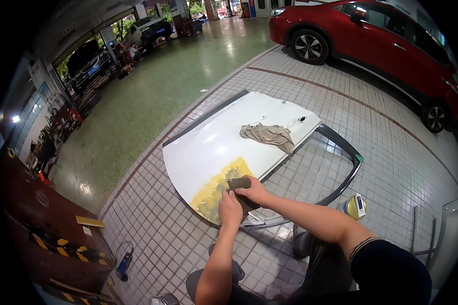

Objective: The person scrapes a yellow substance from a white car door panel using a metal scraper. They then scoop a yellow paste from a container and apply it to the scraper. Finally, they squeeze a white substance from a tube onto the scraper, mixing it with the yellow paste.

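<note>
A white car door (203,152) lies on the tiled floor in front of me, its dark window frame (348,178) toward the right. Near its lower left end is a yellow filler patch (213,193) with grey areas showing through. Over this patch's right side, both hands grip a dark grey-brown sheet of sandpaper (238,184). My left hand (230,207) pinches its left edge; my right hand (255,193) has its thumb and fingers closed on the right part. How the sheet is folded is partly hidden by the fingers. A crumpled beige rag (267,135) rests farther up the panel.
Right of the door stands a yellow-topped tin (350,208) with a white item on its lid. A blue corded tool (123,265) sits at lower left, beside a brown barrier with striped tape (61,245). A red car (336,35) is parked at far right.
</note>
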A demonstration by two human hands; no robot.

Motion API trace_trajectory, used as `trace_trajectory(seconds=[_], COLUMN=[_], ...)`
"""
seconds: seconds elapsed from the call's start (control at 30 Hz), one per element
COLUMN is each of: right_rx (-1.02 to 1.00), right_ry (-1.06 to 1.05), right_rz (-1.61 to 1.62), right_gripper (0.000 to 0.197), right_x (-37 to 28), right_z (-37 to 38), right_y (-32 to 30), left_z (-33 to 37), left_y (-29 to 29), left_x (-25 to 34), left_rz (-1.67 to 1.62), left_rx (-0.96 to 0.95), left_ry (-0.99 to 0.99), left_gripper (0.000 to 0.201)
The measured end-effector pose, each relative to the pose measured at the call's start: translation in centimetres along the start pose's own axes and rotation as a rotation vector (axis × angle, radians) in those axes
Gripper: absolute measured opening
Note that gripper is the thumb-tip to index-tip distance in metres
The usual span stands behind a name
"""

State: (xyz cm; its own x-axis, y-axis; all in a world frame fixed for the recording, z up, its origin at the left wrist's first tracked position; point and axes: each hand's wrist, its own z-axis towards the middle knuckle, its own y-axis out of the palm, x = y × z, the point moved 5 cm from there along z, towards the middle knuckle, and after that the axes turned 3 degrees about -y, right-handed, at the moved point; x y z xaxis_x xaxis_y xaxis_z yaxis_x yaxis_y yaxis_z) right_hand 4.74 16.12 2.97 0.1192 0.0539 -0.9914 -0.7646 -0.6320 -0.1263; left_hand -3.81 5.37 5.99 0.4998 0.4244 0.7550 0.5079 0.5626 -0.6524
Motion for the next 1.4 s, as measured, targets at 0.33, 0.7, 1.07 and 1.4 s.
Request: trace_trajectory(seconds=[0.33, 0.7, 1.07, 1.4], right_rx=[0.159, 0.168, 0.203, 0.199], right_ry=[0.067, 0.044, 0.049, 0.081], right_rz=[0.132, 0.104, 0.23, 0.301], right_gripper=[0.046, 0.044, 0.045, 0.048], right_x=[1.6, 2.1, 1.1, -0.8], right_z=[1.4, 1.1, 1.0, 0.9], right_y=[-2.1, -2.3, -2.2, -1.8], left_z=[-0.7, -0.9, -0.7, 0.0], left_y=[-1.3, -0.1, 0.3, -0.3], left_x=[2.4, 1.5, 1.5, 1.5], left_rz=[-0.006, 0.096, -0.009, -0.262], left_rx=[0.055, 0.032, 0.092, 0.096], left_ry=[0.095, 0.095, 0.196, 0.24], left_gripper=[0.032, 0.035, 0.037, 0.033])
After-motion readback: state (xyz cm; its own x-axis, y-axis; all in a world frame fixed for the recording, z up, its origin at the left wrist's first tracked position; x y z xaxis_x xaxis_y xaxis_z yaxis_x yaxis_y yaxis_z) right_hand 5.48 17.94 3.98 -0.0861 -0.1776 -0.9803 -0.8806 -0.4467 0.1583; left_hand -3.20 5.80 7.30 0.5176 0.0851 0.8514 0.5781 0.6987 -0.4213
